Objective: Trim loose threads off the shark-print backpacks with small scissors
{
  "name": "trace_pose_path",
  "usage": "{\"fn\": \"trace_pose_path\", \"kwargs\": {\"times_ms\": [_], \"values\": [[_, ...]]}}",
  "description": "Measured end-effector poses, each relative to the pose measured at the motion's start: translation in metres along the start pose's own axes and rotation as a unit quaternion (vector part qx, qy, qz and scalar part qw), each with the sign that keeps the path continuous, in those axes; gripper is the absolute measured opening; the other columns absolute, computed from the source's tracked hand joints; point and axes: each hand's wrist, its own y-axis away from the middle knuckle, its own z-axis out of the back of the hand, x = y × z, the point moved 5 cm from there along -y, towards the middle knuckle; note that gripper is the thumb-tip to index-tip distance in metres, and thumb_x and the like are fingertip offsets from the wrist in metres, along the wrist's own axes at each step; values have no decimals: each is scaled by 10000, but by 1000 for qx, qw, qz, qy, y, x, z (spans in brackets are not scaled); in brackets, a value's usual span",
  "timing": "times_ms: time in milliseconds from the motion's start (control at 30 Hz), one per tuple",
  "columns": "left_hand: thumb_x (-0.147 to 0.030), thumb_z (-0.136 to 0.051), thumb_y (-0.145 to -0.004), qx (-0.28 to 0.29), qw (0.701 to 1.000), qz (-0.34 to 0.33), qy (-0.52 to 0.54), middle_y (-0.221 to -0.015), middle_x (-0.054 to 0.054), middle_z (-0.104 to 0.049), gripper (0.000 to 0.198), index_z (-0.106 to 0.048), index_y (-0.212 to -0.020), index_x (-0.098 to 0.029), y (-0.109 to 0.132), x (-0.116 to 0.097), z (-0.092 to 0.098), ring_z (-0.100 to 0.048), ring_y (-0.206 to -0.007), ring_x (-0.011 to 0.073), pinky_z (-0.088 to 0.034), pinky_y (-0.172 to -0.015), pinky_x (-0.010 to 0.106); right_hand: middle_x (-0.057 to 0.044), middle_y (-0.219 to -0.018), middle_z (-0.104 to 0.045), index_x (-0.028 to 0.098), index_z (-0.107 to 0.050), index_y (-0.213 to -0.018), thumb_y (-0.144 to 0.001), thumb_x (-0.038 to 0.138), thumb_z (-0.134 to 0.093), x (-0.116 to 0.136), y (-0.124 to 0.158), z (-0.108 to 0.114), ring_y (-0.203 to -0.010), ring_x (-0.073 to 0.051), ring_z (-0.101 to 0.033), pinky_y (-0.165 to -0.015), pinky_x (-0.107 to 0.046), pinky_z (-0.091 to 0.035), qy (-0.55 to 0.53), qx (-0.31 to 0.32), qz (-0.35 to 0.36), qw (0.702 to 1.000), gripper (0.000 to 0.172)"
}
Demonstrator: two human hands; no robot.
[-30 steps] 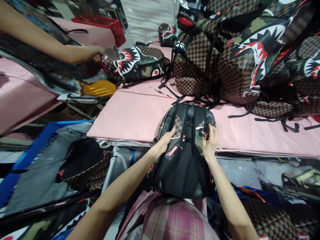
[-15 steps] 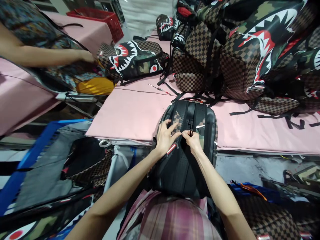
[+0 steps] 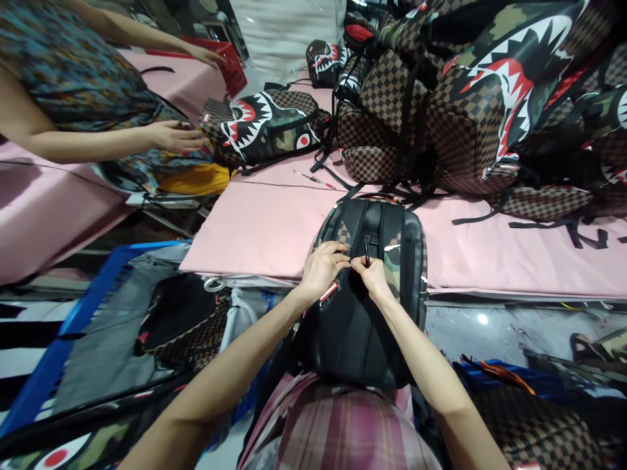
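Observation:
A black backpack (image 3: pixel 350 333) leans against the table edge in front of me, its back panel and padded shoulder straps facing up. Camouflage and brown check patches show on its straps. My right hand (image 3: pixel 371 275) is closed around a slim, dark, pointed tool (image 3: pixel 367 251), perhaps thread snips, held over the middle of the panel. Beside it, my left hand (image 3: pixel 321 269) rests on the left strap with thumb and fingers pinched together. Whatever lies between those fingertips is too small to make out. A red and white tag (image 3: pixel 329 291) hangs just below the left hand.
Shark-mouth and checked backpacks (image 3: pixel 463 130) are heaped on the pink-covered table (image 3: pixel 255 228). A pen (image 3: pixel 313 179) lies there too. At the left, a co-worker's hand (image 3: pixel 179 137) is near another backpack (image 3: pixel 267 127). A blue-framed bin (image 3: pixel 73 326) holds bags at lower left.
My left thumb and fingers have come together from a spread position. The tool in my right hand has tilted. The co-worker's near hand has drawn back from the bag, and a second hand now shows.

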Motion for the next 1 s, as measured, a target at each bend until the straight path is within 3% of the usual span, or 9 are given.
{"fn": "trace_pose_path", "kwargs": {"times_ms": [300,367,500,567,667,800,1000], "values": [[-232,-460,-864,41,994,2,-99,-972,95,-573,180,-630,-853,-172,1,-4,-7,-497,-959,231,-415,-779,341,12,-606,-596,153,-628,-648,-669,343,-569,-10,-6,-3,-590,-125,-504,-587,-238,-362,75,1,8,997,200],[-214,-453,-853,46,997,25,-60,-928,95,-566,176,-609,-794,-159,-2,4,-11,-479,-950,231,-409,-797,344,9,-615,-604,154,-632,-662,-680,350,-568,-7,-6,-3,-606,-134,-523,-600,-242,-377,88,9,12,996,207],[-218,-449,-821,66,986,134,80,-781,61,-564,209,-565,-657,-162,-5,27,-20,-491,-873,205,-400,-807,322,-10,-710,-651,173,-652,-766,-725,376,-568,11,5,5,-685,-165,-579,-667,-270,-410,149,12,35,988,224],[-238,-435,-822,74,977,166,113,-735,51,-559,238,-558,-633,-160,-5,32,-22,-502,-837,196,-399,-793,315,-32,-871,-672,197,-630,-973,-738,402,-586,27,16,14,-797,-194,-603,-712,-295,-422,251,-12,77,965,315],[-256,-419,-827,71,975,177,117,-725,49,-556,253,-561,-644,-155,-4,30,-23,-505,-825,196,-398,-793,323,-58,-1018,-649,211,-513,-1177,-791,427,-562,49,36,23,-887,-216,-601,-692,-301,-422,403,-52,150,901,445],[-242,-417,-828,55,974,192,106,-780,74,-571,238,-577,-680,-146,-3,25,-24,-495,-877,220,-388,-831,359,-61,-909,-659,191,-580,-1029,-887,323,-456,61,50,23,-831,-204,-587,-664,-292,-389,510,-59,225,828,230],[-250,-415,-854,43,977,188,94,-864,103,-582,238,-598,-761,-130,-1,23,-25,-475,-950,239,-376,-868,362,-56,-802,-657,177,-618,-906,-918,291,-417,65,52,13,-753,-193,-551,-658,-310,-330,584,-55,307,749,231]]}}
